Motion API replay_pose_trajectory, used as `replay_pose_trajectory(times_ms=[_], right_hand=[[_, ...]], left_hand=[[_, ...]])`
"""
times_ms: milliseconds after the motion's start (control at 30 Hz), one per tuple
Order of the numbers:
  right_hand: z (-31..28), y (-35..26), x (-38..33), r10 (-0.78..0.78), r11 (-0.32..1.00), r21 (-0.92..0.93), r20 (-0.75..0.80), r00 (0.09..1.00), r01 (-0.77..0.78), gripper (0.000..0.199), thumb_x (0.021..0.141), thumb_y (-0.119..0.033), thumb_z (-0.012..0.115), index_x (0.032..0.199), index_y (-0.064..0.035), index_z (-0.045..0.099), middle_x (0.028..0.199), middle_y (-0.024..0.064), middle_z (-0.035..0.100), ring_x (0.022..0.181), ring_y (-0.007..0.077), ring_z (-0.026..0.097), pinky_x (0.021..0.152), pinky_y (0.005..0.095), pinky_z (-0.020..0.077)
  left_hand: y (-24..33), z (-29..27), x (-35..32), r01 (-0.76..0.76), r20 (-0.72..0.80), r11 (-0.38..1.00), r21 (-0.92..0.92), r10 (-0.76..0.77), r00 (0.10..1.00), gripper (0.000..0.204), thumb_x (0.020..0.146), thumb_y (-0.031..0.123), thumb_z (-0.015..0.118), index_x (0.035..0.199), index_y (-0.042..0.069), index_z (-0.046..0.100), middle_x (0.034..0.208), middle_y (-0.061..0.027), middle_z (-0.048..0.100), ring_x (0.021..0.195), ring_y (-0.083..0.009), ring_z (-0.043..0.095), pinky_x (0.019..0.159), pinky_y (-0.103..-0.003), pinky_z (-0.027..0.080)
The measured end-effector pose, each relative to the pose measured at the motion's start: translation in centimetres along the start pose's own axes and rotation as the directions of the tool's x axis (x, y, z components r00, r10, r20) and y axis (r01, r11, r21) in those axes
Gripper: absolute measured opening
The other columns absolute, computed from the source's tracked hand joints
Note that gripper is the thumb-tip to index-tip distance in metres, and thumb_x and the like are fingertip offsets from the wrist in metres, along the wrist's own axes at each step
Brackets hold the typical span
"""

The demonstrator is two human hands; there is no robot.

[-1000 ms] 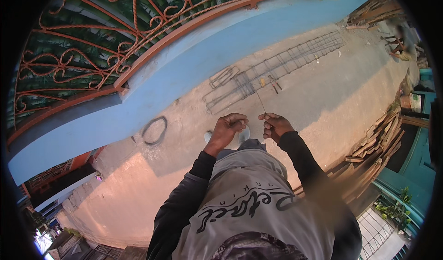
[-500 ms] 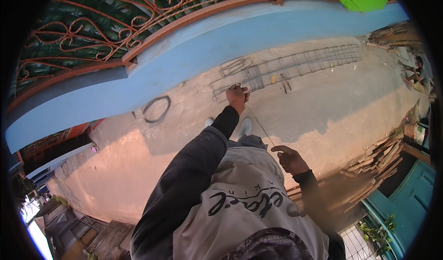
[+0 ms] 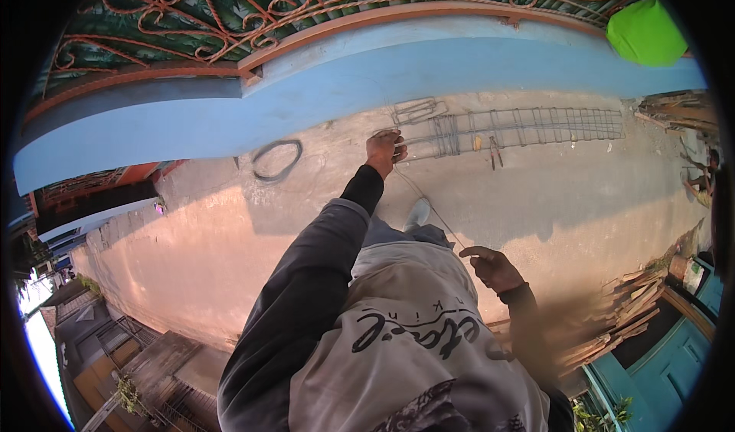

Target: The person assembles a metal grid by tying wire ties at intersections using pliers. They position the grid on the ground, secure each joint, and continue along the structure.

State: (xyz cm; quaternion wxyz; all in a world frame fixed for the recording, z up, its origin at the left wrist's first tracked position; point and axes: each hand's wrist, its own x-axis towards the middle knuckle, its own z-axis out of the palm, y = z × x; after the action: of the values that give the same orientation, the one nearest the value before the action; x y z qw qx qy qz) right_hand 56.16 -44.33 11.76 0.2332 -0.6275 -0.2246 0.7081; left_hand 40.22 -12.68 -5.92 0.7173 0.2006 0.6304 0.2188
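Observation:
My left hand point(image 3: 387, 153) is closed around a thin wire point(image 3: 431, 205), out over the ground by the near left end of a steel rebar cage point(image 3: 536, 126). Lower and to the right, my right hand point(image 3: 494, 270) has its fingers bent, with the wire's other stretch running to its fingertips. Between the two hands the wire hangs in a slanting line. Pincers point(image 3: 496, 155) with dark reddish handles lie beside the cage, close to a small yellow object point(image 3: 478, 142). Several rectangular wire stirrups point(image 3: 419, 111) rest behind the cage's left end.
A dark wire coil point(image 3: 277, 161) lies at left on the concrete. Along the back runs a blue wall point(image 3: 321, 83) under an orange iron railing point(image 3: 367, 12). Wooden planks point(image 3: 624, 309) are piled at right. Another person point(image 3: 700, 179) is low down at the far right.
My left hand has shifted left relative to the rebar cage, and the hands are slightly farther apart with the wire still between them. The whole view has turned a little.

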Motion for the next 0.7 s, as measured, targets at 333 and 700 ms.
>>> replay_pose_trajectory(times_ms=[333, 700], right_hand=[[1.7, -1.7, 2.5, -0.107, 0.989, -0.106, -0.047, 0.993, 0.102, 0.025, 0.099, -0.016, 0.051, 0.114, -0.0088, 0.069, 0.062, -0.0069, 0.044, 0.053, 0.0033, 0.037, 0.051, 0.0224, 0.033], [-1.8, -6.7, 0.0, -0.205, 0.97, -0.178, -0.218, 0.954, 0.168, 0.022, 0.101, -0.017, 0.056, 0.116, -0.0086, 0.07, 0.067, -0.0082, 0.04, 0.059, 0.0044, 0.032, 0.055, 0.0221, 0.0306]], left_hand=[[-2.7, -6.9, 2.0, -0.072, 0.074, 0.876, -0.478, 0.122, 0.99, 0.031, 0.102, 0.032, 0.054, 0.092, 0.004, 0.06, 0.09, -0.0068, 0.067, 0.079, -0.0184, 0.062, 0.075, -0.031, 0.052], [1.6, -9.5, -6.0, -0.516, 0.378, 0.856, 0.035, 0.467, 0.799, 0.026, 0.103, 0.032, 0.055, 0.092, 0.008, 0.055, 0.085, -0.0132, 0.072, 0.079, -0.0203, 0.069, 0.073, -0.03, 0.052]])
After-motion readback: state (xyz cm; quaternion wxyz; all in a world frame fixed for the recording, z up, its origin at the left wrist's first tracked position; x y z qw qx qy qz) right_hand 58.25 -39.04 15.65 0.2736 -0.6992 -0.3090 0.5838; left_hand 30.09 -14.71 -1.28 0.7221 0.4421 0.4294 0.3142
